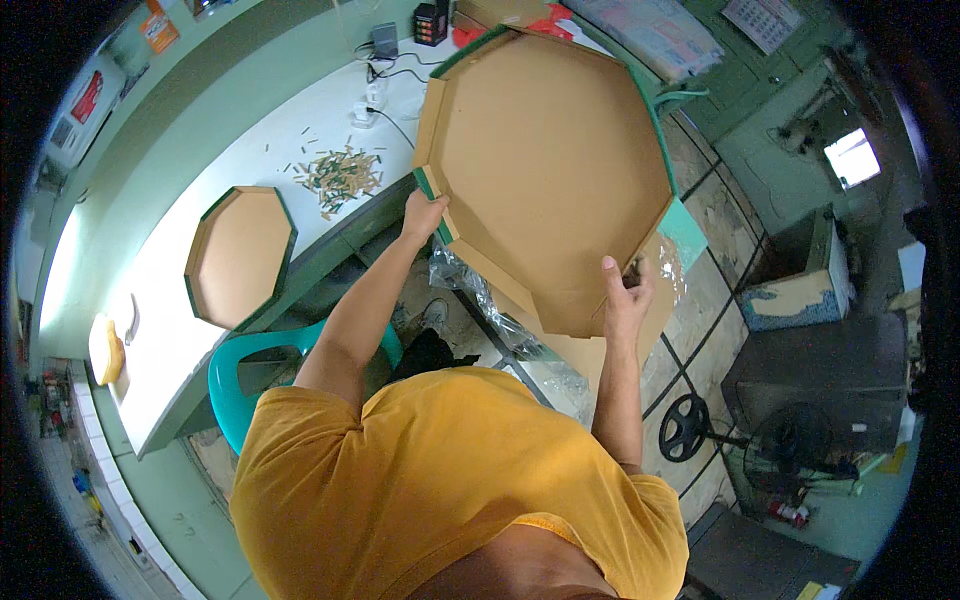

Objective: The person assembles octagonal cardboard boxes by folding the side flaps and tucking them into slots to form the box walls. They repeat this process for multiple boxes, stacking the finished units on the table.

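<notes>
Cardboard tray [560,160] | open toward wearer | long axis fore-aft | in 2 hands [425,214] [627,295]

PLACE: small workroom, apparently | SIGNS: white counter [165,320], cardboard bits [342,178], large octagonal tray [560,150], pedestal fan [792,438], wall calendar [763,22]

Small tray [240,258] lies on table [165,315]; large tray [550,165] right.

Clothing: mustard-yellow short-sleeved T-shirt [440,470]; left hand [424,215] and right hand [628,290] bare.
Nearer the body than the hands: creased cloth, loose sleeves [295,430], round neckline [545,523] edged brighter yellow. Below the left hand: black lower garment [428,355], greyish shoe [434,314].
</notes>
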Action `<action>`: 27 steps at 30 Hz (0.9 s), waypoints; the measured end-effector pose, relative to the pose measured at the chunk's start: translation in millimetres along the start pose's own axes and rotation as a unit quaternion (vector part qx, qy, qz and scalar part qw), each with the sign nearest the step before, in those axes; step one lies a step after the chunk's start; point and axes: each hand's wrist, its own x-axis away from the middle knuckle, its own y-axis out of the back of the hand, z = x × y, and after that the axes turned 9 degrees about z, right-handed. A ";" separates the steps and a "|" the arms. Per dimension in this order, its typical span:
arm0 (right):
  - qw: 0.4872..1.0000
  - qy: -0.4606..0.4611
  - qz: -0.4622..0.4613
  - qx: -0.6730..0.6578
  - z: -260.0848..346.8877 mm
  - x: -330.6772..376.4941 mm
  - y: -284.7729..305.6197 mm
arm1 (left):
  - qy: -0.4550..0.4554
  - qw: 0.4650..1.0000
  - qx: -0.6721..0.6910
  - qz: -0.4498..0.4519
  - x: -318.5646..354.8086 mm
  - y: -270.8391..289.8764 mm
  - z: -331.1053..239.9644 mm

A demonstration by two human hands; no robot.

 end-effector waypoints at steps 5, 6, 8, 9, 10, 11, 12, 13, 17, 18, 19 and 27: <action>0.986 -0.107 -0.076 -0.103 -24.3 -23.1 -8.7 | 0.051 0.959 0.274 0.048 -6.3 27.7 12.9; 0.982 -0.110 -0.083 -0.130 -32.5 -26.6 -12.5 | 0.071 0.941 0.327 0.054 -7.4 34.8 16.4; 0.973 -0.139 -0.083 -0.166 -46.7 -32.5 -20.3 | 0.111 0.893 0.430 0.073 -14.0 53.9 25.3; 0.967 -0.159 -0.095 -0.178 -52.4 -34.9 -24.9 | 0.110 0.882 0.455 0.055 -16.9 58.9 32.3; 0.965 -0.166 -0.068 -0.189 -56.6 -35.4 -29.3 | 0.107 0.870 0.480 0.037 -20.1 64.1 40.5; 0.963 -0.176 -0.053 -0.195 -60.4 -35.9 -34.6 | 0.084 0.873 0.480 -0.008 -24.3 63.4 49.5; 0.961 -0.185 -0.044 -0.200 -63.5 -37.5 -40.8 | 0.066 0.871 0.485 -0.032 -29.3 64.9 59.8; 0.961 -0.182 -0.032 -0.208 -66.5 -38.9 -47.1 | 0.078 0.874 0.477 -0.053 -34.6 67.1 70.6; 0.956 -0.200 -0.037 -0.212 -78.7 -38.2 -60.0 | 0.079 0.941 0.308 -0.121 -58.0 84.6 107.4; 0.956 -0.197 -0.045 -0.212 -82.8 -36.6 -59.2 | 0.087 0.959 0.233 -0.135 -63.1 91.1 113.0; 0.957 -0.193 -0.056 -0.211 -87.7 -33.9 -56.4 | 0.115 0.974 0.071 -0.182 -69.3 104.1 116.2; 0.919 -0.206 -0.258 -0.217 -140.4 39.5 38.3 | -0.018 0.908 -0.325 -0.266 -82.8 128.9 52.4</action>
